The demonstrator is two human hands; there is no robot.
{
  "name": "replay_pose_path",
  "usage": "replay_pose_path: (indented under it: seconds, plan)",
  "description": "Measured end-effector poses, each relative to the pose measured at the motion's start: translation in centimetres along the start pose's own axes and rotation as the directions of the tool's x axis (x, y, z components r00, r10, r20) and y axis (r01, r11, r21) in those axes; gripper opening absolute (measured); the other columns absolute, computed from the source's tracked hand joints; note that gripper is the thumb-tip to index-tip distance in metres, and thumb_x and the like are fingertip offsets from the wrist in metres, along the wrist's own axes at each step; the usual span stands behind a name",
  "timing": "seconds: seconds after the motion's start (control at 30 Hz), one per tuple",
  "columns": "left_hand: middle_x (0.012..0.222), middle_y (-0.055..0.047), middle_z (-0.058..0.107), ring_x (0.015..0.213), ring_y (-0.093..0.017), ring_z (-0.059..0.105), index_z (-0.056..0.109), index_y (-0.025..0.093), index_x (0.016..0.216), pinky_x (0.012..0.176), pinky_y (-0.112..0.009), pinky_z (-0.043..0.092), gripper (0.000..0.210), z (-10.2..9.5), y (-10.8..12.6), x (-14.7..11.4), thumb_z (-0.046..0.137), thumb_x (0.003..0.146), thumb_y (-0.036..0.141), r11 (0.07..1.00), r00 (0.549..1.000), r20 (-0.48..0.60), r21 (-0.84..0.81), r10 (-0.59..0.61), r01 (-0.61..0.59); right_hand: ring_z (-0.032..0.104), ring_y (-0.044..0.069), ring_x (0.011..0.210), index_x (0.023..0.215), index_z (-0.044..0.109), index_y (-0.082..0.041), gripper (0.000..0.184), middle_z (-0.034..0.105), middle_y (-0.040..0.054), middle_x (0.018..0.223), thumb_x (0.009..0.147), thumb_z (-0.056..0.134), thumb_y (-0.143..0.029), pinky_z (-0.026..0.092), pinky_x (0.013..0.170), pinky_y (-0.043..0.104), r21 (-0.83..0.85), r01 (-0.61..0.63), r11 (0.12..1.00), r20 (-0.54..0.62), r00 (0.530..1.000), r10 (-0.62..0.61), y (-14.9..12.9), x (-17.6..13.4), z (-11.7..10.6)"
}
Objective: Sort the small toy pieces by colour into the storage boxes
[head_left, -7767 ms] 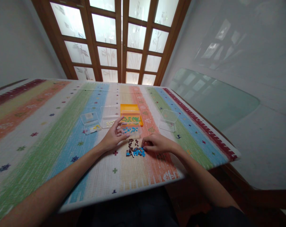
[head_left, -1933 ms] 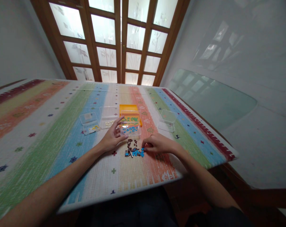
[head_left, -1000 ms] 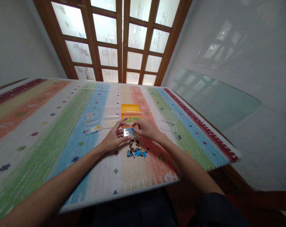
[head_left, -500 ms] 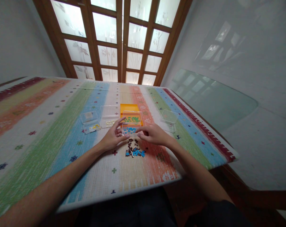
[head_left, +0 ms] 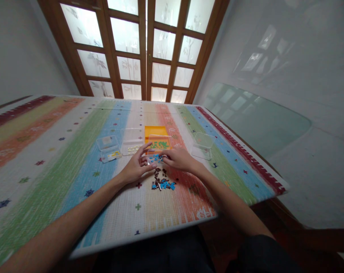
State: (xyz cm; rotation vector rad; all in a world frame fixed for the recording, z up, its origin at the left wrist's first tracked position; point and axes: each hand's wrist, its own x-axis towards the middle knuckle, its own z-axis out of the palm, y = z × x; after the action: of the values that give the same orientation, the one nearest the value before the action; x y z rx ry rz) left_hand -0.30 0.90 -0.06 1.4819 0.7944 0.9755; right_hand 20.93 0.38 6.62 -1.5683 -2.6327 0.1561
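A small clear plastic box (head_left: 148, 160) with blue toy-brick pieces (head_left: 154, 157) in it stands before me. My left hand (head_left: 135, 167) holds the box's left side, thumb along the front and index finger stretched toward the back, the other fingers curled. My right hand (head_left: 178, 157) reaches over the box from the right, fingertips bent down and together among the blue pieces. Whatever those fingertips hold is hidden. Close in front of the box lies a loose pile of blue and dark brown pieces (head_left: 166, 185) on the striped tablecloth.
Behind the box is an open orange case (head_left: 155, 131) and a clear box of green pieces (head_left: 160, 145). To the left are open clear boxes with cream pieces (head_left: 134, 148) and yellow pieces (head_left: 115, 153). Another open clear box (head_left: 202, 151) stands to the right.
My right hand has moved slightly left and up, its fingertips now deeper over the blue pieces. My left hand stays at the box.
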Motion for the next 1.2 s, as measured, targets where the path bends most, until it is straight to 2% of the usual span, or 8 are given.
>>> replay_pose_path:
  seconds: [0.13,0.27,0.37,0.43,0.53,0.7,0.97,1.2]
  plan:
    - [0.138,-0.014,0.057,0.095,-0.021,0.07,0.04,0.028,0.153,0.087,-0.041,0.059,0.09,0.1,0.0,-0.1,0.085,0.075,0.029,1.0,1.0,-0.004,-0.011,0.001,-0.001,0.063,0.017,0.076,0.111,0.078,-0.019,0.029,0.076,0.0064,0.086,0.091,0.057,-0.019,0.038,0.07,0.027,0.07,0.044,0.997,-0.073,0.997,-0.039,0.6,-0.4,0.1]
    - [0.139,-0.014,0.057,0.097,-0.022,0.07,0.042,0.029,0.152,0.09,-0.043,0.06,0.088,0.1,-0.1,0.0,0.086,0.075,0.028,1.0,1.0,-0.007,-0.021,0.013,-0.013,0.052,0.012,0.062,0.099,0.077,-0.018,0.023,0.066,0.0003,0.068,0.088,0.057,-0.019,0.032,0.063,0.025,0.185,0.122,0.975,-0.126,0.987,-0.1,1.5,-1.9,0.1]
    - [0.14,-0.014,0.057,0.096,-0.022,0.07,0.042,0.028,0.152,0.091,-0.045,0.06,0.088,0.0,-0.2,0.0,0.086,0.075,0.029,1.0,1.0,-0.018,0.0,0.004,-0.004,0.046,0.01,0.055,0.092,0.075,-0.017,0.017,0.057,-0.0034,0.06,0.086,0.06,-0.02,0.03,0.061,0.024,0.261,0.169,0.95,-0.102,0.984,-0.147,1.9,-3.6,0.2]
    - [0.142,-0.014,0.055,0.097,-0.022,0.07,0.042,0.028,0.151,0.093,-0.046,0.059,0.087,0.0,-0.2,0.0,0.086,0.075,0.029,1.0,1.0,-0.027,0.015,0.005,-0.004,0.045,0.01,0.054,0.091,0.075,-0.017,0.014,0.057,-0.0037,0.059,0.087,0.063,-0.023,0.03,0.06,0.024,0.295,0.202,0.934,-0.052,0.979,-0.195,1.9,-4.6,0.5]
    - [0.143,-0.014,0.054,0.098,-0.022,0.07,0.043,0.028,0.15,0.094,-0.048,0.059,0.087,0.1,-0.1,0.0,0.085,0.075,0.028,1.0,0.999,-0.037,0.021,0.003,-0.002,0.048,0.009,0.055,0.094,0.077,-0.017,0.015,0.063,-0.0023,0.063,0.086,0.065,-0.023,0.032,0.059,0.023,0.336,0.24,0.911,0.037,0.963,-0.268,1.9,-5.8,1.2]
    - [0.141,-0.014,0.055,0.1,-0.022,0.069,0.042,0.027,0.151,0.093,-0.046,0.06,0.087,0.1,0.0,-0.1,0.085,0.075,0.028,1.0,0.999,-0.04,0.026,-0.009,0.01,0.056,0.011,0.061,0.101,0.078,-0.017,0.022,0.072,0.0017,0.074,0.085,0.063,-0.015,0.036,0.062,0.023,0.321,0.249,0.914,0.107,0.949,-0.296,2.2,-6.8,2.5]
    - [0.142,-0.014,0.056,0.095,-0.021,0.07,0.042,0.029,0.151,0.091,-0.046,0.061,0.088,0.0,-0.2,0.1,0.086,0.075,0.027,1.0,1.0,-0.031,0.007,-0.007,0.007,0.066,0.014,0.07,0.099,0.078,-0.016,0.021,0.078,0.0062,0.083,0.086,0.062,-0.014,0.043,0.067,0.024,0.341,0.199,0.919,0.119,0.96,-0.252,2.6,-7.5,2.6]
    - [0.143,-0.014,0.055,0.098,-0.022,0.07,0.044,0.029,0.151,0.091,-0.044,0.06,0.086,0.0,-0.2,0.0,0.085,0.076,0.025,1.0,1.0,-0.026,-0.016,0.004,-0.005,0.069,0.014,0.072,0.1,0.079,-0.018,0.021,0.079,0.0062,0.085,0.089,0.061,-0.016,0.046,0.071,0.025,0.335,0.184,0.924,0.093,0.97,-0.227,2.9,-7.6,2.6]
